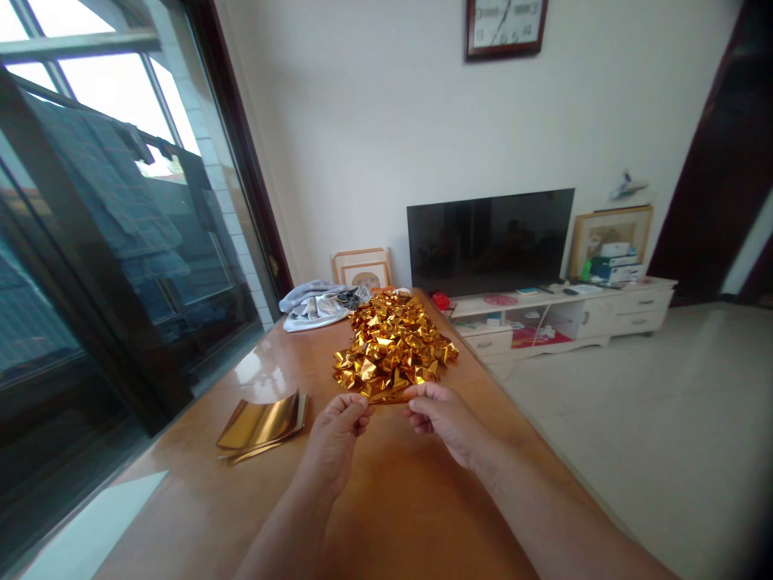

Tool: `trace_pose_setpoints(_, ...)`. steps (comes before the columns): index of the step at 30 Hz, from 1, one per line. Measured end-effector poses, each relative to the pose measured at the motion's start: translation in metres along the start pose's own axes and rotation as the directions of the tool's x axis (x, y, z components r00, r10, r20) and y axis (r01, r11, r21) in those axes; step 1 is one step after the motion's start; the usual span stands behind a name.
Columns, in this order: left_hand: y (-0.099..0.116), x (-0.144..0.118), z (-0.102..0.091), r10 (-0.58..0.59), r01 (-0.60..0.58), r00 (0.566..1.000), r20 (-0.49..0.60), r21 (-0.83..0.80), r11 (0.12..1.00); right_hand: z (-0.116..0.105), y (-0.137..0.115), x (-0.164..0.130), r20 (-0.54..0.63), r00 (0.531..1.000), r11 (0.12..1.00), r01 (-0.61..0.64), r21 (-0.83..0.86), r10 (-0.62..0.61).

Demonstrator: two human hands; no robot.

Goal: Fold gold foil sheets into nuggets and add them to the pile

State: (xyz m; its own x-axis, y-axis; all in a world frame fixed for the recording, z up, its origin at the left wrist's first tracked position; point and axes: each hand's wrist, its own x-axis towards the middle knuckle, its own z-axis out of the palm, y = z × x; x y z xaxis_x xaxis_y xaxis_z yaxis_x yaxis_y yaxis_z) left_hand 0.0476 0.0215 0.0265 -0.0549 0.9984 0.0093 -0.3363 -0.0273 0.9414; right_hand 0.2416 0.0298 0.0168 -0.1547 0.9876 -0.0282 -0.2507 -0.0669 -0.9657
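Between my two hands a narrow folded piece of gold foil paper (388, 399) is stretched level above the table. My left hand (338, 431) pinches its left end with thumb and finger. The right end is pinched by my right hand (444, 417), its other fingers curled under. Just beyond lies a large heap of folded gold foil pieces (392, 346), shiny and crumpled-looking. To the left of my left hand rests a stack of flat gold foil sheets (259, 425), slightly curled at the edges.
The brown wooden table (386, 515) runs away from me. Grey cloth (317, 308) lies at its far left, and a pale sheet (114, 524) at the near left. A television (492, 242) stands on a white cabinet (622, 310) beyond. Glass doors (121, 242) flank the left side.
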Motion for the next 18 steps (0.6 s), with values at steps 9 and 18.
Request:
trace_pose_setpoints(9,-0.005,0.001,0.0,0.115,-0.116,0.993,0.019,0.144,0.983,0.002,0.002,0.001,-0.027,0.999,0.998,0.026,0.062,-0.025)
trace_pose_setpoints(18,-0.002,-0.006,0.01,0.147,-0.162,0.986,0.083,0.219,0.962,0.003,0.0,0.002,-0.03,0.999,0.987,0.018,0.162,-0.013)
